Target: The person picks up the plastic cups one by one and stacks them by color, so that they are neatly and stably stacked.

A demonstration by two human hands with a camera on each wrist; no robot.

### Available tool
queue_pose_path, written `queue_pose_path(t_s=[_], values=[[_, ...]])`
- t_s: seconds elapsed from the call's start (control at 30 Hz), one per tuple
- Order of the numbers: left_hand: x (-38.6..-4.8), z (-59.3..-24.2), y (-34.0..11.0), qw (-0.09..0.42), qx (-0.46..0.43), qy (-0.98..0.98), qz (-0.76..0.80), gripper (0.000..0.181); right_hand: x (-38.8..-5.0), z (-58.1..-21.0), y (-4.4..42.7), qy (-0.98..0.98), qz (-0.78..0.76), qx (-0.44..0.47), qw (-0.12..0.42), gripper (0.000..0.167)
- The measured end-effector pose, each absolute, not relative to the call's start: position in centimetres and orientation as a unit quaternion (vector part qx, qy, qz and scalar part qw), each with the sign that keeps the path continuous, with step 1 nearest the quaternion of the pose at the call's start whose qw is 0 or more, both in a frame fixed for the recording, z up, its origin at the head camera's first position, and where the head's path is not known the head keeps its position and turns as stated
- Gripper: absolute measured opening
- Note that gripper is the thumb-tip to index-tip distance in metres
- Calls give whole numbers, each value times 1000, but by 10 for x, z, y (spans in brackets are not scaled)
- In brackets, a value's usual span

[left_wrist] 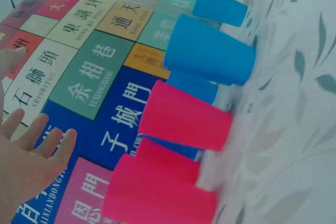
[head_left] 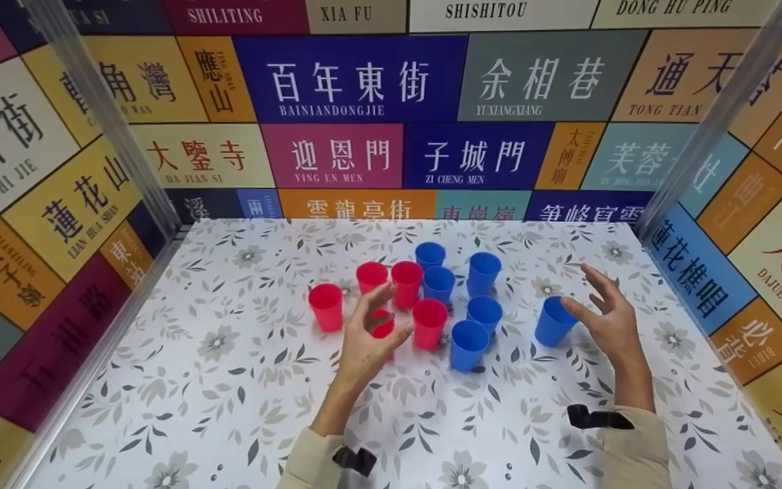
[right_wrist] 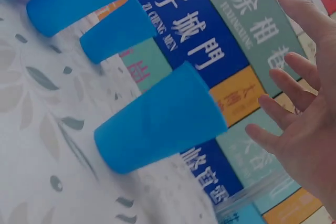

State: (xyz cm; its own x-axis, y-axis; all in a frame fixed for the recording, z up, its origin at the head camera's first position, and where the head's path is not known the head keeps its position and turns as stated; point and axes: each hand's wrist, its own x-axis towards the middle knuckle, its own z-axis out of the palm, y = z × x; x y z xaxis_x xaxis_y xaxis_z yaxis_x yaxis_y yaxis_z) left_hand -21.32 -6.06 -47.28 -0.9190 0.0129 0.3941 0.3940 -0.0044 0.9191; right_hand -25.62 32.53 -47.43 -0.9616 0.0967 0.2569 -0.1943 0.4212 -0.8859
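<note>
My left hand (head_left: 367, 336) hovers with parted fingers over a red cup (head_left: 382, 324), which it partly hides in the head view. In the left wrist view, a gap lies between that hand (left_wrist: 37, 163) and the nearest red cup (left_wrist: 163, 190). To the right, my right hand (head_left: 613, 322) is spread beside a lone blue cup (head_left: 554, 322). The right wrist view shows this blue cup (right_wrist: 160, 121) upright on the table, apart from the hand's fingers (right_wrist: 278, 111). Neither hand holds anything.
More red cups, including one at the left (head_left: 326, 309) and one in front (head_left: 430, 324), stand mouth up on the floral tablecloth (head_left: 180, 401). Several blue cups (head_left: 469, 346) cluster right of them. Sign-printed panels (head_left: 357, 81) wall the back and sides.
</note>
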Motion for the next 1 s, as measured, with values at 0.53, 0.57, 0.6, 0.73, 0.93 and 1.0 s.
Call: queue_pose_path(t_s=[0.53,0.57,0.6,0.73,0.93,1.0], values=[[-210,-508,-5,44,-139,-683,-716,64,-261,-512,337,-821,569,-4,53,84],[-209,-510,-3,44,-134,-685,-715,63,-261,-513,337,-821,570,-4,48,85],[-208,-512,-1,44,-128,-687,-714,63,-261,-514,337,-821,569,-4,43,85],[-204,-519,8,44,-112,-694,-710,62,-260,-518,339,-829,559,-6,28,84],[-201,-528,19,41,-90,-705,-703,60,-259,-525,340,-837,547,-7,25,82],[-200,-531,21,39,-81,-709,-699,60,-260,-526,339,-838,545,-7,21,81]])
